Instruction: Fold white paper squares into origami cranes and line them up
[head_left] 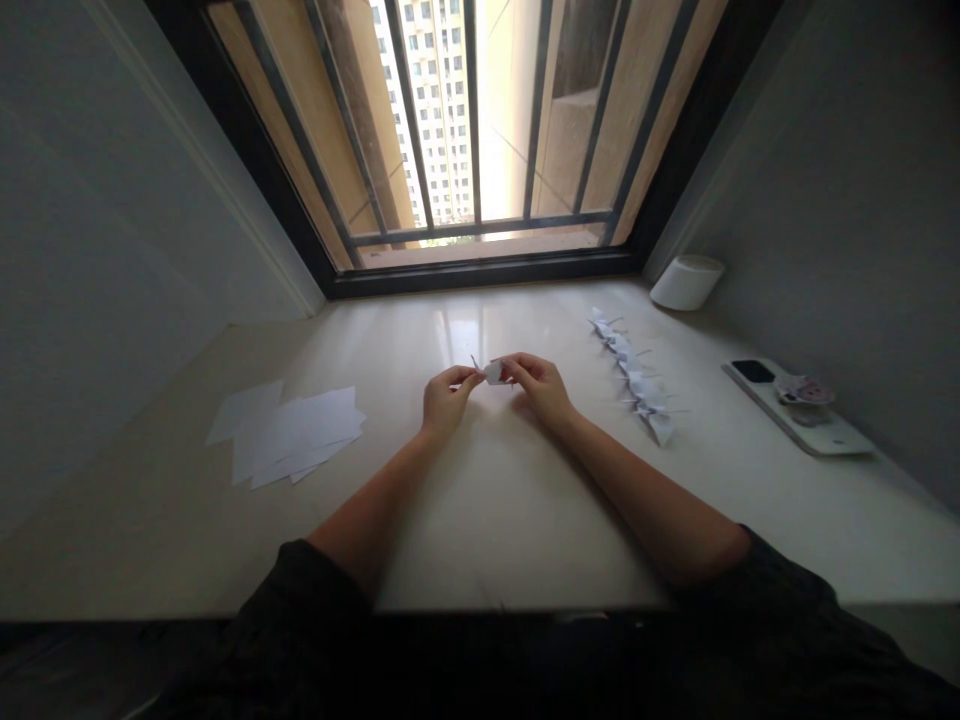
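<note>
On my remote feed, the left hand and right hand pinch a small white paper crane between their fingertips, raised off the tabletop to keep its folds free. A row of folded cranes lies toward the right edge, loose paper sheets toward the left.

You can read no text, label, brand, number or sign anywhere in this view. Just beside the black phone, the small printed packet shows pink and white markings, but they are too small and blurred for you to tell whether any of them are words. Any marks on the folded paper crane between your fingers are too small to make out as well.
</note>
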